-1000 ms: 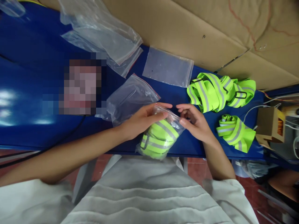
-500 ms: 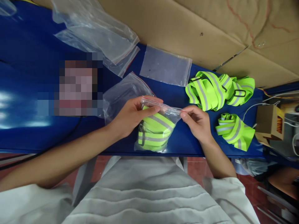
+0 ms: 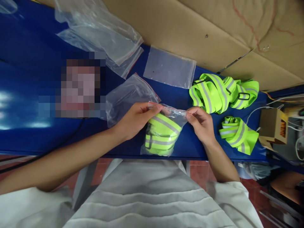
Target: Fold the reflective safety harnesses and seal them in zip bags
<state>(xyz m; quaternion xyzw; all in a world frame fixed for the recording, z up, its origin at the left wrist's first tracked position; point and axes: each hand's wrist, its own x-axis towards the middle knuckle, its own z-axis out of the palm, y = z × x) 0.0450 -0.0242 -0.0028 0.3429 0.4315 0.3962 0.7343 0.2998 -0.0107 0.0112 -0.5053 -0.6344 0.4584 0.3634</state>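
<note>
A clear zip bag (image 3: pixel 177 114) with a red-edged seal hangs between my two hands near the table's front edge. Inside it lies a folded neon-yellow reflective strap (image 3: pixel 163 136) with grey stripes and a black buckle. My left hand (image 3: pixel 140 118) pinches the seal at its left end, thumb on top and fingers partly hidden behind the plastic. At the seal's right corner, my right hand (image 3: pixel 201 124) grips the bag between thumb and forefinger, its other fingers curled.
Several reflective straps (image 3: pixel 219 93) lie in a heap at the right, with another strap bundle (image 3: pixel 238 134) nearer me. Clear bags (image 3: pixel 169 68) are spread on the blue table (image 3: pixel 23 85). Cardboard (image 3: pixel 190 30) lines the back. A small box (image 3: pixel 272 126) and cables stand at the right end.
My left hand has slid slightly right along the seal, and its fingers now sit closer to the bag's left end. The bag has shifted a little to the right.
</note>
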